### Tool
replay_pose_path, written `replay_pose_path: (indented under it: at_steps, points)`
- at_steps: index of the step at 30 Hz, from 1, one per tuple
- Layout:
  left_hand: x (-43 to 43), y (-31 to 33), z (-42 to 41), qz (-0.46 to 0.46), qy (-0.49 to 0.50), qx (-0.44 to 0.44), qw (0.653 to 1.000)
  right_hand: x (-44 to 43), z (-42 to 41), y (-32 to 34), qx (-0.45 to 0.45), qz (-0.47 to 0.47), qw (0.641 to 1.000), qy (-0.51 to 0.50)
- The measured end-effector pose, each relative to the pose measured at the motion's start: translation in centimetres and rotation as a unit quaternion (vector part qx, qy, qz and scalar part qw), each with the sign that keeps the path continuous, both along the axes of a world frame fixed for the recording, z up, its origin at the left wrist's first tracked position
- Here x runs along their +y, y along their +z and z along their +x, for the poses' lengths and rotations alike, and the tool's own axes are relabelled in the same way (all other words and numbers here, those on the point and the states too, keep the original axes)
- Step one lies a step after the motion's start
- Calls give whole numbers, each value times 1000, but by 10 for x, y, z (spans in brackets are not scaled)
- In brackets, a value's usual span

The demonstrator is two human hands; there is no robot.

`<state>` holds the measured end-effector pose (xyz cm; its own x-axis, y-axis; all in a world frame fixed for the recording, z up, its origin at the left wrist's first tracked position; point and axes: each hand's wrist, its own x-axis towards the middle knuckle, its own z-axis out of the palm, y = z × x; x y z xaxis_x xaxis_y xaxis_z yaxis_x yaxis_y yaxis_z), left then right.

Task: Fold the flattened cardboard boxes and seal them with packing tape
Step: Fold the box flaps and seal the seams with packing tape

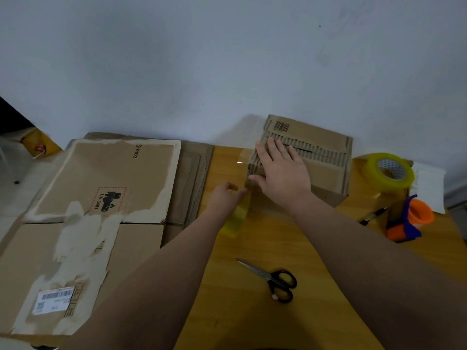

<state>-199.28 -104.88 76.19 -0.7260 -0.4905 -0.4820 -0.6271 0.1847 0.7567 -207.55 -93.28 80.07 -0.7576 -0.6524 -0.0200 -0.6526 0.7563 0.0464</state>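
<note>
A small folded cardboard box (326,150) stands on the wooden table (252,324) against the wall, its closed top flaps showing torn corrugated edges. My right hand (280,170) lies flat on the box's top left, fingers straight, pressing the flaps down. Just left of the box, my left hand (226,198) holds a roll of yellowish packing tape (236,219). A clear strip of tape (243,157) runs from there up over the box's left edge. A stack of flattened cardboard boxes (88,210) lies at the left.
Black-handled scissors (274,279) lie on the table in front of the box. A second, larger tape roll (388,170) sits at the right, beside an orange and blue tape dispenser (409,218) and a pen (372,215). White paper (429,188) lies at the far right.
</note>
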Motion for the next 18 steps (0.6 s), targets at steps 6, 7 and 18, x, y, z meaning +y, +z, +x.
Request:
replay_pose_path:
  at_steps: [6,7,18]
  points:
    - [0,-1,18,8,-13,60,998,3,-5,1,-3,-1,1000,-5]
    - [0,1,22,23,-4,76,997,3,-5,1,-2,-4,1000,-7]
    - [21,6,39,96,71,120,986,9,-3,8,42,18,998,35]
